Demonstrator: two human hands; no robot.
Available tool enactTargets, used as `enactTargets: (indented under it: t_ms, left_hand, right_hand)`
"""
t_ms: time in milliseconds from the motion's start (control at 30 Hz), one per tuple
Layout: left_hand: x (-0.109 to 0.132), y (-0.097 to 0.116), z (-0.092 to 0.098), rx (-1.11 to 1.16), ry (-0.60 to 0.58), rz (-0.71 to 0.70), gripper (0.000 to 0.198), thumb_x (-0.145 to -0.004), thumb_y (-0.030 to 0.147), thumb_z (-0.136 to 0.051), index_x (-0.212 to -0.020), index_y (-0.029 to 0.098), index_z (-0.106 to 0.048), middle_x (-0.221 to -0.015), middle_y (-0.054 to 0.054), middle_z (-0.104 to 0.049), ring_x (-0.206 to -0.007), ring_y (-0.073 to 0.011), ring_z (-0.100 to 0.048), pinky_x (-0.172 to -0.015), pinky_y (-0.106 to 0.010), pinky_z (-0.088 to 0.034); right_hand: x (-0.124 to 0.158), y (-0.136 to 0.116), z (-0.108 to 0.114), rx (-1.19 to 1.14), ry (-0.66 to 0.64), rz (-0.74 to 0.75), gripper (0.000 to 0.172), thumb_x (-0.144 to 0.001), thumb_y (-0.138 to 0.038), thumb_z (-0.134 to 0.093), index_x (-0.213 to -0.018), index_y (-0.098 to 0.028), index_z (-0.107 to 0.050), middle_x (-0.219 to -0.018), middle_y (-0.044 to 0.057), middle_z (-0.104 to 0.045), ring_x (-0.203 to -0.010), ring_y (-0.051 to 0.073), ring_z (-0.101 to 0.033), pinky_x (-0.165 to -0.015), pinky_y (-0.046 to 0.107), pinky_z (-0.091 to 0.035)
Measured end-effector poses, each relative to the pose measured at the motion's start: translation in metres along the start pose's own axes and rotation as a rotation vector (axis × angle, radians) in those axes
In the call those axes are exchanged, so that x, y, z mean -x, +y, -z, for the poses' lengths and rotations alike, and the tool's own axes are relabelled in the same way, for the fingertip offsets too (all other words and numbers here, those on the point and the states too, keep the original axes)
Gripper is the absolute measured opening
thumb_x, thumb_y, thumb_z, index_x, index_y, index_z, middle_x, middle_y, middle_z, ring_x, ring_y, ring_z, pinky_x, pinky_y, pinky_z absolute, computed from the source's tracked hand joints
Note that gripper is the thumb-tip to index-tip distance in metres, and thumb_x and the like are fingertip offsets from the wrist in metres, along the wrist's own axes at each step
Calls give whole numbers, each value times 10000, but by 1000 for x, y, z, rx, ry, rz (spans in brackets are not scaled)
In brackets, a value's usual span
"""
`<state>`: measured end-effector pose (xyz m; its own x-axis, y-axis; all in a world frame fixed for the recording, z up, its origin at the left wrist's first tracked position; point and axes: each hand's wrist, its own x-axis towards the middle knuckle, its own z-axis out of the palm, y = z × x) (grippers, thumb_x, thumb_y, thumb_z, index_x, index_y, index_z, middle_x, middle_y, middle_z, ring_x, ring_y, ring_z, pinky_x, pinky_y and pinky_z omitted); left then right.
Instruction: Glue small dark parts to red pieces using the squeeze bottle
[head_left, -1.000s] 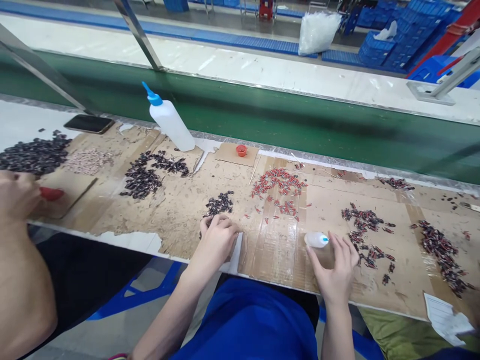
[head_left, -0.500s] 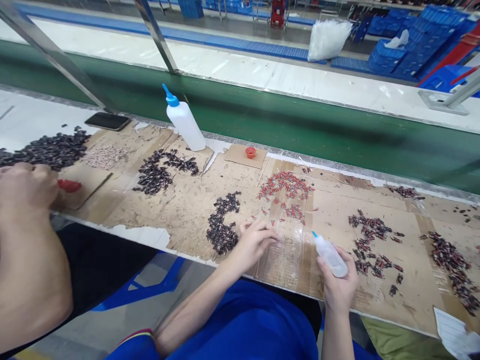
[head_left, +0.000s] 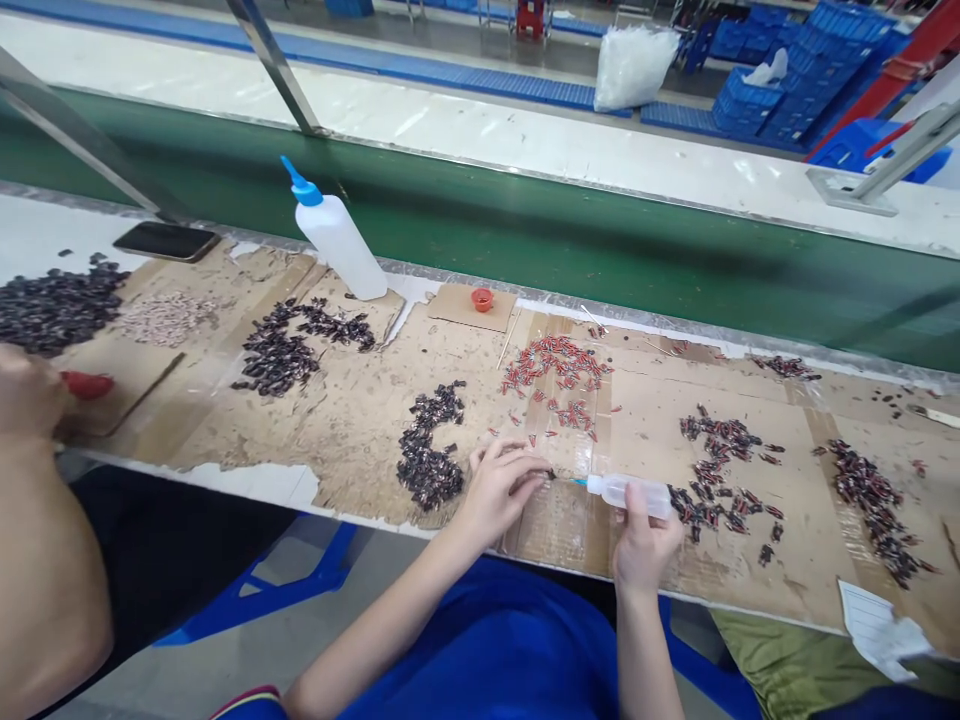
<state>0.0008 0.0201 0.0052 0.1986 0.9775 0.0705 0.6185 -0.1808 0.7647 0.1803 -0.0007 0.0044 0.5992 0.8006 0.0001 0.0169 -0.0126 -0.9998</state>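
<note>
My left hand (head_left: 501, 488) rests near the table's front edge, fingers pinched on a tiny dark part at its fingertips. My right hand (head_left: 643, 545) grips a small clear squeeze bottle (head_left: 628, 492) lying sideways, its blue nozzle pointing left at that part. A dark pile of small parts (head_left: 427, 450) lies just left of my left hand. Red small parts (head_left: 559, 370) are scattered just beyond both hands. More dark-red parts (head_left: 720, 470) lie right of the bottle.
A large white bottle with a blue nozzle (head_left: 337, 240) stands at the back, a red cap (head_left: 482, 298) on cardboard beside it. A phone (head_left: 166, 241) lies back left. Another person's hand (head_left: 30, 395) holds a red thing at left. A green conveyor (head_left: 600, 240) runs behind.
My right hand tipped the small bottle from upright to sideways, bringing its nozzle left toward my left hand. My left hand stayed near the front edge, pinching a part.
</note>
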Motion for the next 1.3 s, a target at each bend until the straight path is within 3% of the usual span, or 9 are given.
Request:
enactTargets:
  t_ms: [133, 267, 433, 767, 1033, 1300]
  left_hand:
    - [-2, -2, -5, -13, -2, -50, 202, -861, 147, -609, -991, 275, -695, -1020, -20, -746, -1151, -253, -546, -958, -455, -294]
    - [-4, -1, -7, -11, -25, -78, 242, -875, 122, -579, -1019, 282, -689, -1058, -22, -739, -1176, -249, -548, -942, -443, -304]
    - [-6, 1, -9, 15, -20, 9, 173, -825, 157, -668, -958, 263, -703, -903, -13, -768, -1113, -257, -590, -960, -464, -290]
    - [-7, 1, -9, 40, 11, 37, 131, -783, 174, -711, -874, 267, -727, -854, -1, -773, -1066, -256, -625, -969, -472, -296]
    - [-6, 2, -9, 35, 27, 30, 133, -785, 164, -702, -870, 263, -724, -835, 3, -773, -1067, -251, -628, -978, -466, -292]
    - [-6, 4, -9, 26, 27, 44, 127, -787, 167, -699, -859, 267, -729, -855, 3, -771, -1058, -246, -630, -991, -478, -287]
  right_hand:
    - [5, -5, -5, 163, 30, 152, 376, -685, -511, -718, -634, -147, -640, -556, 27, -640, -512, 164, -601, -494, 264, -460]
    - [8, -6, -5, 219, 24, 200, 346, -716, -480, -700, -670, -138, -674, -580, 46, -677, -524, 183, -628, -507, 272, -475]
    - [11, -2, -2, 286, -11, 232, 341, -734, -481, -699, -700, -141, -693, -595, 48, -691, -530, 183, -635, -522, 269, -484]
    - [9, 2, -4, 336, -60, 241, 360, -747, -497, -692, -675, -144, -691, -585, 50, -689, -517, 169, -627, -529, 257, -486]
    - [10, 4, -4, 300, 11, 228, 343, -750, -475, -697, -702, -135, -698, -619, 60, -702, -551, 181, -641, -557, 271, -497]
    - [9, 1, -6, 284, -33, 203, 343, -736, -470, -701, -660, -136, -681, -579, 45, -680, -519, 167, -618, -523, 261, -483]
